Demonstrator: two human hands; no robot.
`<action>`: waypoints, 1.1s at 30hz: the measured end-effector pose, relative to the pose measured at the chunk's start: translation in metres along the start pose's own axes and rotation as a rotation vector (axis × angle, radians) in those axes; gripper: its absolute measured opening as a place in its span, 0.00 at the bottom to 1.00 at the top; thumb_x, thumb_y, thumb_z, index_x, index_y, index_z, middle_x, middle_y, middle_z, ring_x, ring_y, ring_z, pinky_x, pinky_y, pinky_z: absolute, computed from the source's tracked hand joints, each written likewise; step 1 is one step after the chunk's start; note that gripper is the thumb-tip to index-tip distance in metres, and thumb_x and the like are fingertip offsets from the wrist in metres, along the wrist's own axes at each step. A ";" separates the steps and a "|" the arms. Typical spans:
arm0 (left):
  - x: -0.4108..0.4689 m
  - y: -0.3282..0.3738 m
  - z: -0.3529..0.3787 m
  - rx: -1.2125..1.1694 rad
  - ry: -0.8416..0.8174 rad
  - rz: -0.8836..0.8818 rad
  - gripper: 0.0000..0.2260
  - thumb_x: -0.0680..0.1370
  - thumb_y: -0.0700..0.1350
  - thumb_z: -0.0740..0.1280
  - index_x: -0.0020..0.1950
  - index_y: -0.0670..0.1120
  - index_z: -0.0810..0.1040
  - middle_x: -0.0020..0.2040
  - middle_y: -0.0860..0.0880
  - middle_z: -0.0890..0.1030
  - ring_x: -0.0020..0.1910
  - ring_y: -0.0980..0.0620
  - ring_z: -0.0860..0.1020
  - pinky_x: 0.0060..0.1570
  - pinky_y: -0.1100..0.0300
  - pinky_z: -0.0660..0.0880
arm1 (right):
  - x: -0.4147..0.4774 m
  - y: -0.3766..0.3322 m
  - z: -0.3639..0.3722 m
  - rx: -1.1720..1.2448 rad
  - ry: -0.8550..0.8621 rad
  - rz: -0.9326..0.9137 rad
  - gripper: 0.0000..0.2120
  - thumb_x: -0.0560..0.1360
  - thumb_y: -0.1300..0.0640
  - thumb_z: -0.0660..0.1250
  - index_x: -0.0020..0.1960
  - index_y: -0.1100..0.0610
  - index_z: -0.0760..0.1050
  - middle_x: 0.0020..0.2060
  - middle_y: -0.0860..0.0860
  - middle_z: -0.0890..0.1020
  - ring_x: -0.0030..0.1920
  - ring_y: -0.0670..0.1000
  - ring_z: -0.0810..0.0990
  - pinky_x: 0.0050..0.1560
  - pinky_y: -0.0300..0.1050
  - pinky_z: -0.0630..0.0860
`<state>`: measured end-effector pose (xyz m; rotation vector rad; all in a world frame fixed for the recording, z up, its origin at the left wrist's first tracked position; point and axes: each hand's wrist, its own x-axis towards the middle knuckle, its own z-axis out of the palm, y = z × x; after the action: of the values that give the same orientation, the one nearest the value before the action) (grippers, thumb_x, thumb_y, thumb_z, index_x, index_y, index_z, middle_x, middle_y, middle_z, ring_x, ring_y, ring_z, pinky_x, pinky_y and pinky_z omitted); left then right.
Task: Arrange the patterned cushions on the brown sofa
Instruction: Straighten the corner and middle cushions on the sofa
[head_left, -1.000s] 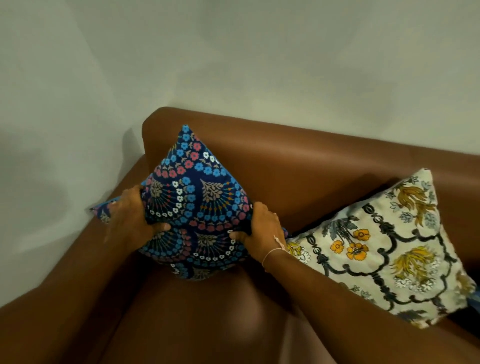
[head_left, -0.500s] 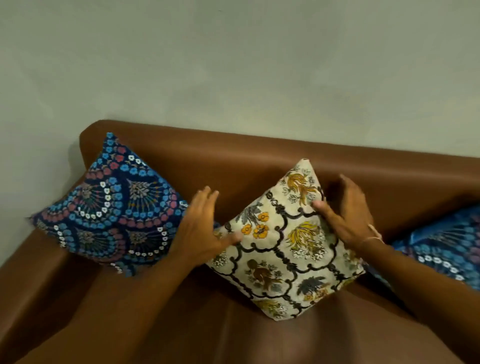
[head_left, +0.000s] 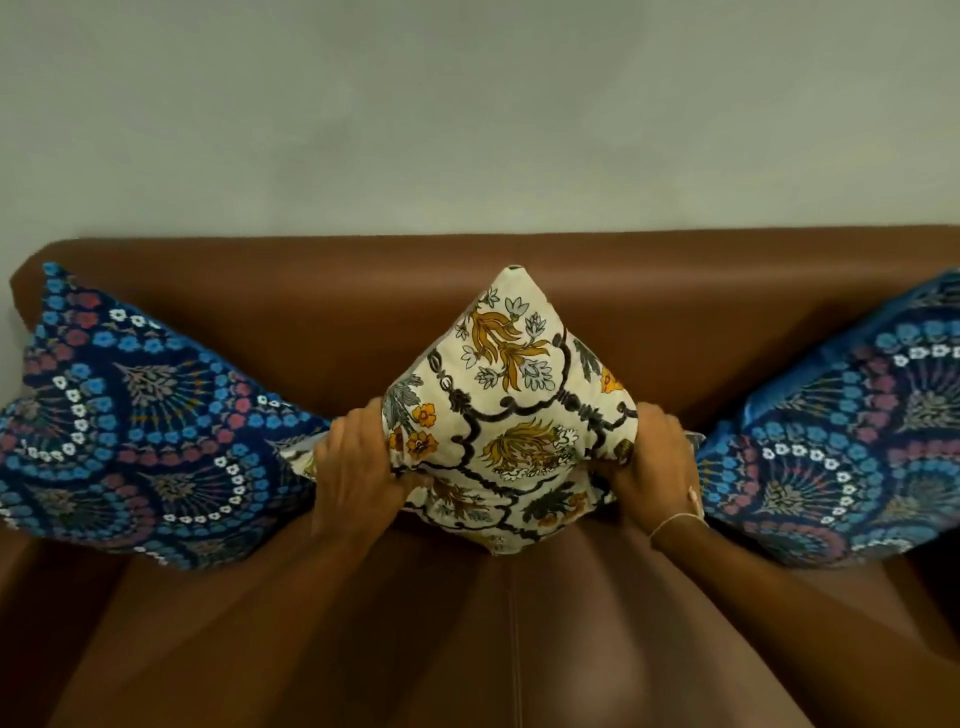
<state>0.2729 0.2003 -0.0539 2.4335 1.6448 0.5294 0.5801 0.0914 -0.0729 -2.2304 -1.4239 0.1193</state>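
Observation:
A cream cushion with yellow flowers and black scrollwork stands on one corner in the middle of the brown sofa, against the backrest. My left hand grips its left corner and my right hand grips its right corner, squeezing the sides inward. A dark blue cushion with blue, pink and white flower rings leans in the sofa's left corner. A second blue patterned cushion leans at the right, partly cut off by the frame edge.
A plain grey-green wall rises right behind the backrest. The brown seat spreads out below my forearms, with a seam running down its middle.
My hands left the left blue cushion and moved to the cream one. They have closed on its two side corners, and it stands centred between the blue cushions.

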 end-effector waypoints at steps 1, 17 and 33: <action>0.004 -0.001 -0.001 -0.013 -0.051 -0.007 0.51 0.57 0.66 0.79 0.71 0.42 0.66 0.61 0.43 0.76 0.60 0.41 0.74 0.58 0.42 0.72 | 0.001 -0.001 0.000 0.015 -0.049 0.024 0.28 0.62 0.41 0.75 0.55 0.52 0.70 0.49 0.52 0.76 0.50 0.57 0.75 0.46 0.53 0.76; -0.013 0.106 -0.009 -0.189 0.199 0.464 0.46 0.67 0.56 0.70 0.79 0.41 0.54 0.82 0.42 0.50 0.81 0.39 0.48 0.78 0.38 0.47 | 0.005 0.062 -0.082 0.184 0.126 -0.107 0.45 0.66 0.65 0.66 0.78 0.59 0.47 0.78 0.59 0.54 0.78 0.58 0.48 0.76 0.63 0.49; 0.008 0.374 0.148 -0.335 -0.529 0.078 0.58 0.57 0.66 0.80 0.78 0.49 0.53 0.77 0.47 0.66 0.77 0.43 0.62 0.70 0.41 0.66 | 0.033 0.354 -0.213 -0.106 -0.304 0.193 0.62 0.47 0.42 0.84 0.74 0.53 0.57 0.66 0.55 0.75 0.64 0.61 0.75 0.63 0.58 0.72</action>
<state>0.6546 0.0738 -0.0691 2.1476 1.1464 0.1303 0.9585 -0.0744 -0.0373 -2.5181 -1.3872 0.4764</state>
